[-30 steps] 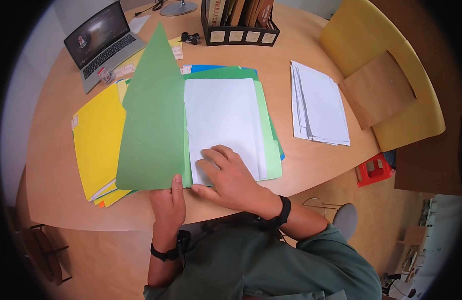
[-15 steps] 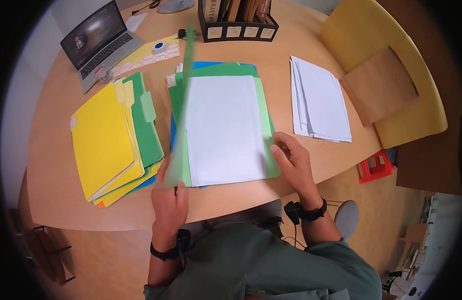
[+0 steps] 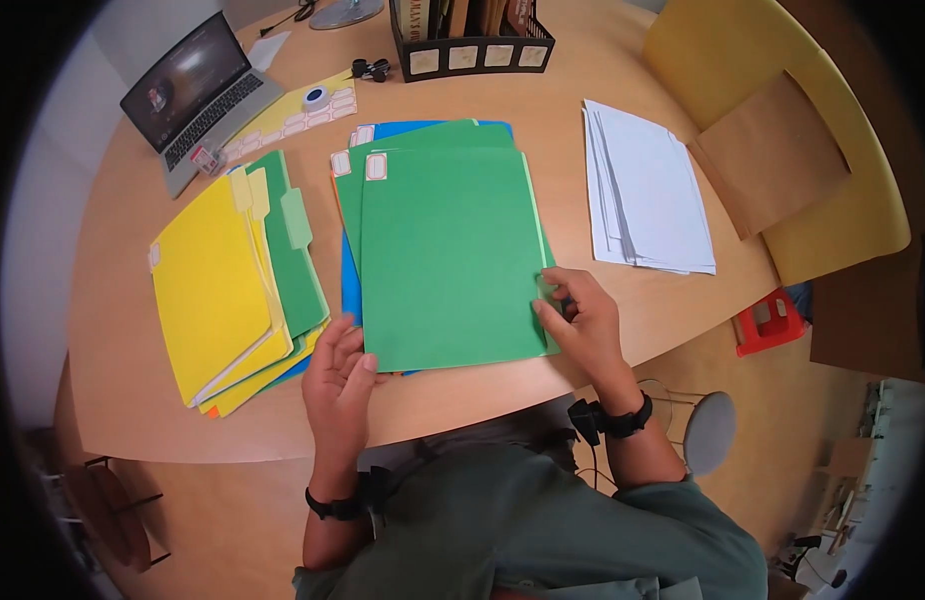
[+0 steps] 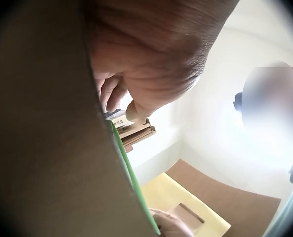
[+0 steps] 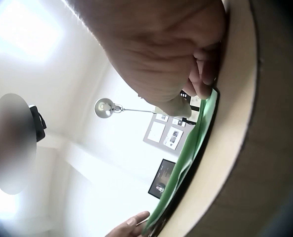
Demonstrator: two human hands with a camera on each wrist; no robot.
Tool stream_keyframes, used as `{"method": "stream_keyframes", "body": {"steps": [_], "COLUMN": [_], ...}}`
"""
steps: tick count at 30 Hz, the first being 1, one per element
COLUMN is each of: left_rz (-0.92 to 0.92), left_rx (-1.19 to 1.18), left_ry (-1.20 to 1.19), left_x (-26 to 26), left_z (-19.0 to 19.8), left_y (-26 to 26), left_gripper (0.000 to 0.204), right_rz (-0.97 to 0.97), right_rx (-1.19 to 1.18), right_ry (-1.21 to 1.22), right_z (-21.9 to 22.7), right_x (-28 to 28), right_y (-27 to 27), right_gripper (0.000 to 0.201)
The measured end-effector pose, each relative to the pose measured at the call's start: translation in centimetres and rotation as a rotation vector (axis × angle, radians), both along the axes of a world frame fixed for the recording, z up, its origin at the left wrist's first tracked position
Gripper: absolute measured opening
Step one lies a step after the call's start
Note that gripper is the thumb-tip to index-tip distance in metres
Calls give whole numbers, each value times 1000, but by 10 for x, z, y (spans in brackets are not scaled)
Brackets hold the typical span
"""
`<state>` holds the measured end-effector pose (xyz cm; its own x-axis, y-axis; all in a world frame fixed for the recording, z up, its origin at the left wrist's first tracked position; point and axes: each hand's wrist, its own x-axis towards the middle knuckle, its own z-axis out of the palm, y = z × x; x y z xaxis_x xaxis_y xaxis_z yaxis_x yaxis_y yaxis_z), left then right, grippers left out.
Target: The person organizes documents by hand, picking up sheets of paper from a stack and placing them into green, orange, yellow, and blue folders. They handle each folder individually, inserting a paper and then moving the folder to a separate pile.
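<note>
A closed green folder [image 3: 448, 260] with a white label at its top left lies over other green and blue folders [image 3: 352, 290] in the middle of the table. At its lower left corner, my left hand [image 3: 341, 395] has its thumb by the edge and its fingers loosely spread. My right hand [image 3: 588, 325] is at the folder's right edge, thumb and fingers around that edge; in the right wrist view the fingertips of my right hand [image 5: 161, 64] meet the green folder [image 5: 188, 148]. The left wrist view shows my left hand [image 4: 151, 54] near the green edge.
Yellow and green folders [image 3: 211, 315] lie in a fanned pile at the left. White papers [image 3: 648, 190] are stacked at the right. Behind stand a laptop [image 3: 208, 100], a label sheet with a tape roll [image 3: 316, 98], black clips [image 3: 371, 69] and a book holder [image 3: 473, 58]. A yellow chair [image 3: 853, 130] is beyond.
The green folder's raised cover has come down to the right over the white paper. My right hand has moved from the paper to the folder's right edge, and my left hand's fingers have loosened.
</note>
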<state>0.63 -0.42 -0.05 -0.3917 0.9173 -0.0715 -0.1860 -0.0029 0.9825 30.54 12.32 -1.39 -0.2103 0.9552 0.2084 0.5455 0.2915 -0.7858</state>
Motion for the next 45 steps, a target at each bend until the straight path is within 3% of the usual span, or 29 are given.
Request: {"method": "stream_keyframes", "body": {"steps": [4, 6, 10, 12, 13, 16, 18, 24, 26, 27, 29, 30, 32, 33, 35, 38, 42, 45], "left_rz": [1, -169, -97, -44, -35, 240, 387, 504, 651, 639, 850, 825, 584, 483, 234, -188, -310, -303], "left_rx": [2, -161, -135, -39, -43, -8, 24, 59, -58, -57, -205, -207, -32, -25, -73, -61, -123, -124], "left_ry": [-34, 280, 545, 379, 404, 224, 256, 359, 672, 675, 1493, 1496, 950, 867, 993, 1170, 1256, 1346], "left_x": [9, 10, 14, 9, 2, -28, -60, -164, -179, -176, -169, -160, -126, -105, -60, -16, 11, 14], "left_z": [-2, 8, 7, 8, 12, 21, 29, 26, 17, 18, 20, 23, 32, 35, 43, 42, 26, 21], "left_y": [6, 12, 12, 6, 2, -11, -24, -67, -69, -68, -69, -65, -55, -49, -32, -3, 28, 38], "left_gripper": [35, 34, 29, 26, 26, 27, 26, 35, 41, 41, 44, 44, 37, 27, 25, 48, 71, 72], "right_rz": [6, 10, -16, -16, -19, -15, -15, -5, -3, 8, 1, -3, -5, -10, -83, -70, -112, -151], "right_rx": [69, 69, 61, 53, 48, 23, 21, 30, 45, 38, 16, 44, 72, 60, 125, 120, 67, 16], "right_ry": [-22, -12, 80, 157, 191, 160, 176, 189, 191, 182, 168, 173, 169, 159, 196, 173, 158, 141], "right_z": [1, 0, -12, -19, -18, -12, -10, -13, -12, -9, -3, 0, 1, 1, 2, -3, -3, -1], "right_x": [-1, 0, 5, 6, 6, 7, 7, 7, 7, 7, 7, 5, 6, 5, 1, 5, 7, 5], "right_y": [-2, -2, -3, -2, -2, -3, -2, -3, -3, -3, -5, -5, -3, -4, -4, -3, -6, -8], "right_gripper": [39, 38, 36, 35, 35, 34, 33, 31, 31, 31, 32, 32, 38, 38, 46, 52, 53, 53]}}
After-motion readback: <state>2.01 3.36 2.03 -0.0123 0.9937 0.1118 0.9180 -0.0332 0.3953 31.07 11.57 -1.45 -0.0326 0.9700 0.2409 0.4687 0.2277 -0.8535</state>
